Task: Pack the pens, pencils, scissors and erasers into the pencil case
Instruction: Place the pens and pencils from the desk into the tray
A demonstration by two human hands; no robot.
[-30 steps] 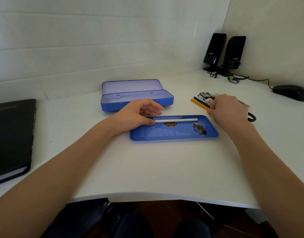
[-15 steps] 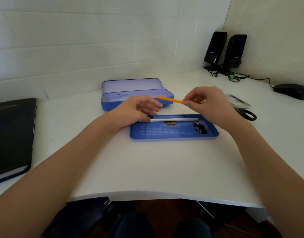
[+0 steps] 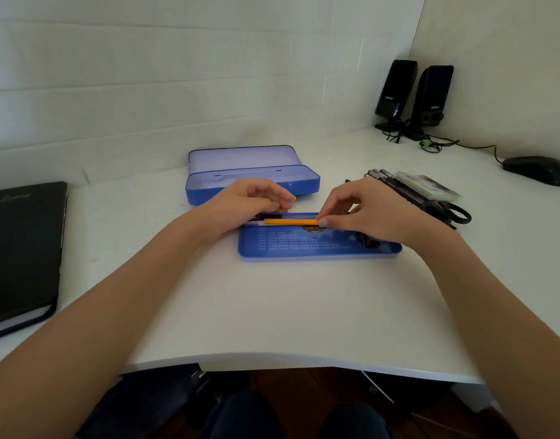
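The tabletop (image 3: 272, 312) looks smooth, matt white. The blue pencil case (image 3: 253, 175) and its tray (image 3: 320, 251) have a slight sheen. The black speakers (image 3: 396, 87) look glossy plastic.

A white desk (image 3: 272, 312) with a curved front edge carries everything. On it, near the middle, lies a flat blue tray (image 3: 316, 248); just behind it stands an open blue pencil case (image 3: 253, 182), lid up. To the right lies a small heap — pens (image 3: 386, 179), black-handled scissors (image 3: 456, 213) and a flat packet (image 3: 427, 186). Far right sits a black mouse (image 3: 536, 169), and in the back corner two black speakers (image 3: 413, 96) with tangled cables (image 3: 430, 142). A black notebook (image 3: 22, 248) lies at the left edge.
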